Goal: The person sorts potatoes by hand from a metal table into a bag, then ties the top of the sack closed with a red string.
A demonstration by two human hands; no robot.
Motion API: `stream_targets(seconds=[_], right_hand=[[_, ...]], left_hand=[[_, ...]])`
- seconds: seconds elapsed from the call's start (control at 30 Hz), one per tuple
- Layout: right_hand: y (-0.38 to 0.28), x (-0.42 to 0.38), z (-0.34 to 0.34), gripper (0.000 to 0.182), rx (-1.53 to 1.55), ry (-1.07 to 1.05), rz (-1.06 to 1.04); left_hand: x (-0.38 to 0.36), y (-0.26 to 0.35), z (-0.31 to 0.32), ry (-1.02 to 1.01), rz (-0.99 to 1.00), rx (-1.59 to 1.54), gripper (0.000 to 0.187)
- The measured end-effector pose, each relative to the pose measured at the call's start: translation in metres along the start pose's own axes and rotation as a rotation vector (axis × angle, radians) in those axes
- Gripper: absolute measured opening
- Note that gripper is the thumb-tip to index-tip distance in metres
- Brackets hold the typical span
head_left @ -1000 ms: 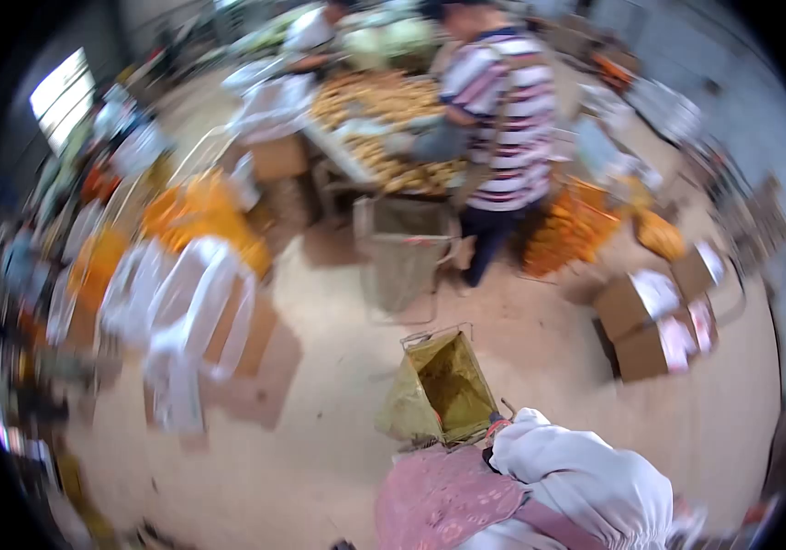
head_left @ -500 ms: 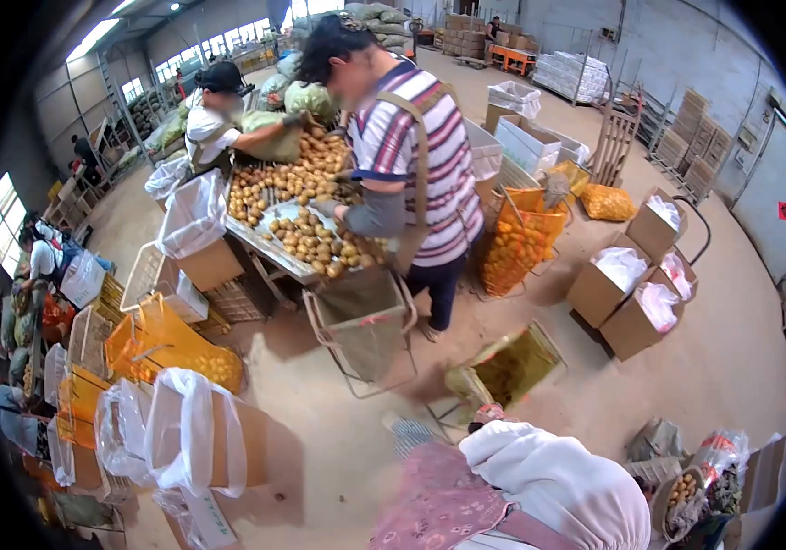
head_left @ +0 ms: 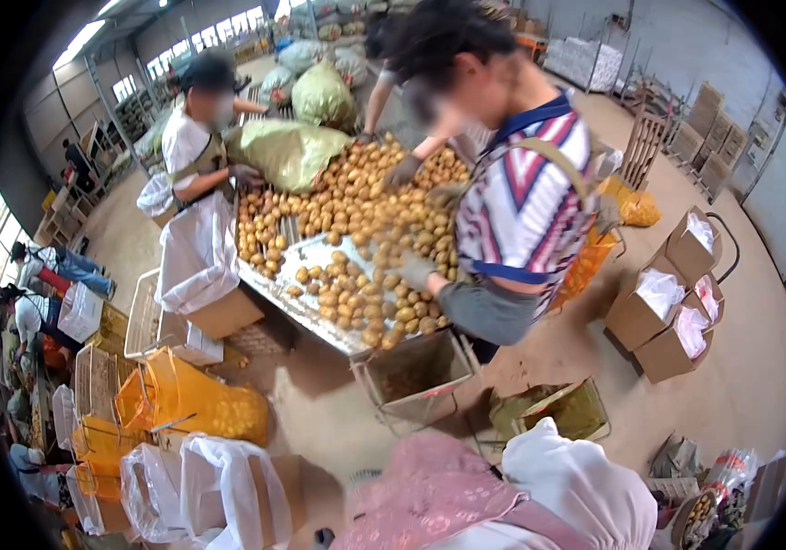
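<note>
Neither of my hands can be made out. At the bottom of the head view are my pink patterned clothing (head_left: 439, 495) and white sleeve (head_left: 586, 481). Just beyond the sleeve a green open bag (head_left: 572, 410) hangs on a metal frame. Left of it, a framed grey-green bag (head_left: 411, 371) stands under the edge of the sorting table (head_left: 306, 321). Many potatoes (head_left: 347, 293) cover that table. A co-worker in a striped shirt (head_left: 535, 202) leans over them with gloved hands among the potatoes.
Another co-worker (head_left: 193, 147) stands at the table's left side, by a large green sack (head_left: 287, 151). Lined boxes (head_left: 232, 486) and an orange mesh bag (head_left: 214, 403) stand at lower left. Cardboard boxes (head_left: 664, 344) are grouped on the right.
The table and striped-shirt co-worker appear nearer and larger. A hand seen near the green bag's frame beyond my sleeve is no longer visible. The left co-worker's arm has moved back from the sack.
</note>
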State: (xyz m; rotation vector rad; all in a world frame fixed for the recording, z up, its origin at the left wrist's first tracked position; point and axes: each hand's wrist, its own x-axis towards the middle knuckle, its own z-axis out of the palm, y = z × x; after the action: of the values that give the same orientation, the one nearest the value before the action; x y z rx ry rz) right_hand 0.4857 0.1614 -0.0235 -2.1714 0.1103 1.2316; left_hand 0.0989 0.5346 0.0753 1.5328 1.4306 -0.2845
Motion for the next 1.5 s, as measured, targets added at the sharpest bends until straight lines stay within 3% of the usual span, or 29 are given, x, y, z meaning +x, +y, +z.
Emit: stream_targets(seconds=[0.1,0.2,0.23,0.27,0.3,0.37,0.4,0.43,0.5,0.57,0.63,0.77,0.83,0.9,0.93,0.97,1.0,1.1,1.13,1.17,1.23,1.3,1.33,1.37,1.4,1.43,1.47,1.5], right_hand=[[-0.024,0.016,0.013,0.019,0.026,0.075,-0.026],[-0.051,0.026,0.036,0.018,0.064,0.208,-0.087],[-0.069,0.03,0.038,0.017,0.077,0.276,-0.129],[-0.086,0.031,0.043,0.017,0.102,0.347,-0.167],[-0.102,0.035,0.047,0.016,0.126,0.424,-0.225],[-0.155,0.04,0.054,0.016,0.134,0.596,-0.422],[-0.21,0.022,0.052,0.017,0.247,0.531,-0.355],[-0.249,0.014,0.056,0.022,0.252,0.56,-0.429],[-0.328,-0.003,0.065,0.034,0.255,0.615,-0.577],[-0.371,0.007,0.069,0.044,-0.005,0.633,-0.685],[-0.416,-0.006,0.068,0.05,-0.262,0.674,-0.698],[-0.415,0.024,0.07,0.047,-0.33,0.625,-0.691],[-0.397,0.022,0.042,0.046,-0.255,0.582,-0.802],[-0.379,0.014,0.03,0.039,-0.326,0.648,-0.71],[-0.34,0.052,0.041,0.035,-0.062,0.591,-0.721],[-0.305,0.092,0.053,0.031,0.197,0.527,-0.721],[-0.306,0.098,0.044,0.028,0.516,0.359,-0.574],[-0.387,0.063,0.006,0.032,0.446,0.674,-0.202],[-0.413,0.055,0.009,0.037,0.295,0.977,-0.305],[-0.433,0.05,0.019,0.042,0.12,1.272,-0.406],[-0.451,0.048,0.051,0.051,-0.064,0.893,-0.339],[-0.453,0.038,0.05,0.05,-0.312,0.705,-0.235],[-0.427,0.055,0.052,0.046,-0.225,0.675,-0.367],[-0.439,0.032,0.036,0.042,-0.189,0.619,-0.333],[-0.427,0.036,0.03,0.037,-0.026,0.586,-0.282],[-0.413,0.05,0.024,0.033,0.14,0.554,-0.227],[-0.396,0.078,0.024,0.034,0.614,0.732,-0.279],[-0.4,0.086,0.017,0.032,0.774,0.893,-0.281]], left_hand=[[0.036,0.016,-0.047,0.017,0.189,0.171,0.038],[0.119,0.055,-0.099,-0.047,0.42,0.348,0.038],[0.188,0.041,-0.107,-0.162,0.283,0.3,0.033],[0.169,0.117,-0.138,-0.231,0.463,0.243,0.031],[0.177,0.159,-0.145,-0.011,0.549,0.326,0.03],[0.219,0.233,-0.171,-0.195,0.661,0.272,0.019],[0.219,0.28,-0.182,-0.193,0.727,0.328,0.018],[0.224,0.318,-0.185,-0.188,0.799,0.377,0.018],[0.235,0.377,-0.182,-0.092,1.076,0.525,0.024],[0.234,0.425,-0.162,0.009,1.232,0.64,0.033],[0.224,0.468,-0.134,0.129,1.512,0.795,0.043],[0.215,0.524,-0.06,0.027,1.562,0.941,0.055],[0.221,0.536,-0.026,-0.081,1.348,1.114,0.06],[0.23,0.539,-0.003,-0.036,1.482,1.188,0.06],[0.221,0.551,0.002,-0.046,1.493,1.2,0.06],[0.208,0.566,0.004,-0.118,1.46,1.259,0.058],[0.2,0.573,0.01,-0.194,1.418,1.316,0.057],[0.22,0.579,0.036,-0.394,1.464,1.243,0.057],[0.243,0.573,0.043,-0.383,1.791,1.036,0.051],[0.218,0.612,0.031,-0.767,1.65,1.114,0.04],[0.258,0.622,0.036,-1.058,1.999,0.686,0.031],[0.262,0.673,0.023,-1.121,1.88,0.942,0.024],[0.272,0.695,0.023,-0.889,1.889,1.031,0.021],[0.306,0.71,0.029,-0.82,1.923,0.751,0.024],[0.32,0.728,0.03,-0.694,1.779,0.44,0.027],[0.304,0.753,0.017,-0.494,1.759,0.435,0.042],[0.326,0.755,0.02,-0.326,1.749,0.724,0.057],[0.349,0.758,0.023,-0.165,1.737,1.023,0.072]])
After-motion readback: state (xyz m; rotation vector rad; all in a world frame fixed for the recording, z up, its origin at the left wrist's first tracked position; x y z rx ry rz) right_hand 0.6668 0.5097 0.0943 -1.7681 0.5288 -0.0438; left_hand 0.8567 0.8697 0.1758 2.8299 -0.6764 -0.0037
